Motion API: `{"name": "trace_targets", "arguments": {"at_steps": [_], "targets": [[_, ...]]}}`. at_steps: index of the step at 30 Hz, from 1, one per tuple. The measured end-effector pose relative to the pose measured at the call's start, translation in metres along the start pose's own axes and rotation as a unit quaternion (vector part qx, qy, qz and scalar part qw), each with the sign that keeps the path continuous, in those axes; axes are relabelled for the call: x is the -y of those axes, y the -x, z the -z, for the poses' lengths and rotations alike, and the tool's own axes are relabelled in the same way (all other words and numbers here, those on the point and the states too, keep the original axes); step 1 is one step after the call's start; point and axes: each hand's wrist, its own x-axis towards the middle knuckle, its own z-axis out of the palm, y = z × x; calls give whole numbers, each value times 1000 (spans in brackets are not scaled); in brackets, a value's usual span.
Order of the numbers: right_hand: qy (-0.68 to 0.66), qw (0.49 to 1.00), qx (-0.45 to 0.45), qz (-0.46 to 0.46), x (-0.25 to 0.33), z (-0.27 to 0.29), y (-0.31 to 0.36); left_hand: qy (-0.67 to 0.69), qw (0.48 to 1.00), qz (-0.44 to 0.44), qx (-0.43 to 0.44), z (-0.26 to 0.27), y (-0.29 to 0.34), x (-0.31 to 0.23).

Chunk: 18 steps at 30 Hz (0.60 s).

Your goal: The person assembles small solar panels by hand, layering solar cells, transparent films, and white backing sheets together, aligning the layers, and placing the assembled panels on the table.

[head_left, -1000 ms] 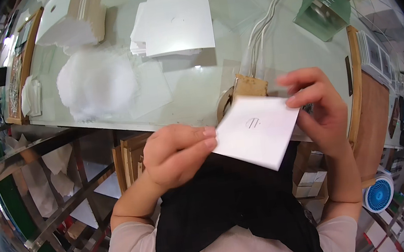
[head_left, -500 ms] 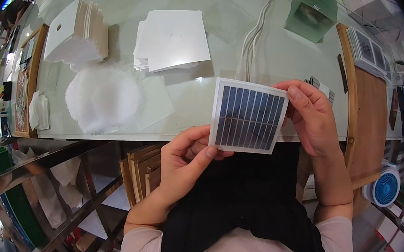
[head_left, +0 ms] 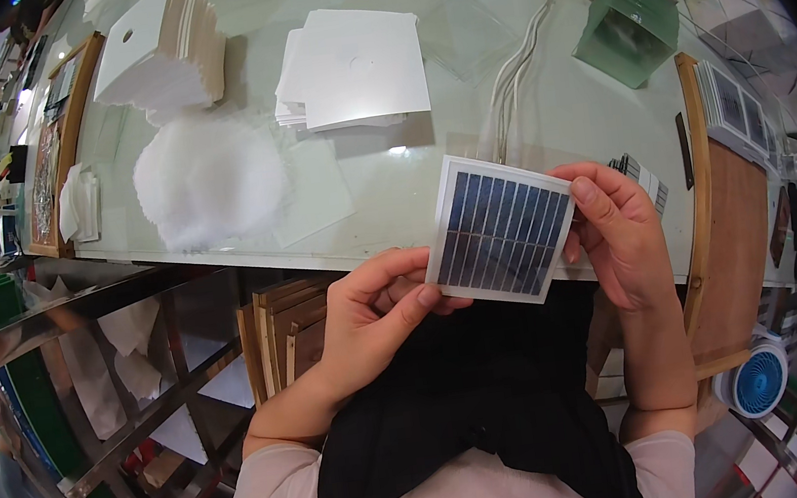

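Observation:
A small square solar panel (head_left: 503, 229), dark blue cells with pale lines inside a white border, is held up in front of my body, slightly tilted. My left hand (head_left: 381, 311) pinches its lower left edge, thumb on the face and fingers behind. At the upper right corner, my right hand (head_left: 615, 227) grips it between thumb and fingers. The panel's back is hidden. Beyond it on the table lie several white cables (head_left: 510, 86).
White square sheets (head_left: 361, 64) lie stacked on the glass-topped table (head_left: 334, 212). Left of them are a thick block of white sheets (head_left: 141, 57) and a round white pad (head_left: 211, 177). A green box (head_left: 625, 27) stands far right, near a wooden tray (head_left: 731, 238) and a blue fan (head_left: 761, 381).
The panel and both hands have shifted slightly to the right in the picture. The table things have also shifted a little in view. Both hands keep their grip.

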Motion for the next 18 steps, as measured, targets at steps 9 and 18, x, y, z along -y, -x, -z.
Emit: {"name": "trace_targets", "arguments": {"at_steps": [9,18], "targets": [[0,1000,3,-7,0,1,-1,5,1000,6,1,0,-1,0],[-5,1000,9,-20,1,0,-4,-6,1000,-12,24,5,-2,4]]}}
